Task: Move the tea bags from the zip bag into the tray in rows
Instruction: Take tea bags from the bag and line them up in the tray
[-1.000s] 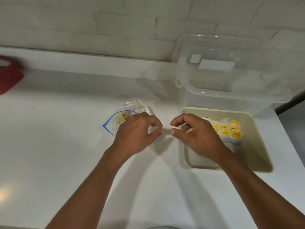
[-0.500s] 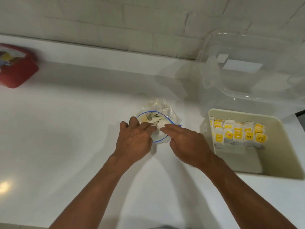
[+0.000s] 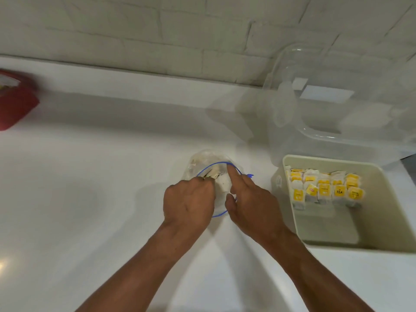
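Observation:
A clear zip bag (image 3: 208,157) with a blue zip rim lies on the white counter, its mouth open toward me. Pale tea bags (image 3: 221,184) show inside it. My left hand (image 3: 188,204) grips the left side of the bag's mouth with curled fingers. My right hand (image 3: 251,204) reaches into the mouth with its index finger straight and its thumb spread apart. To the right stands a beige tray (image 3: 337,160). Along its far side stand rows of yellow-labelled tea bags (image 3: 324,188); the tray's near half is bare.
A large clear plastic box (image 3: 333,122) stands behind the tray against the white brick wall. A red container (image 3: 15,102) sits at the far left edge. White counter stretches to the left of the bag and in front of it.
My right hand left the tray side and moved left to the bag. Its index finger now reaches deeper into the mouth. My left hand stays at the bag's left rim.

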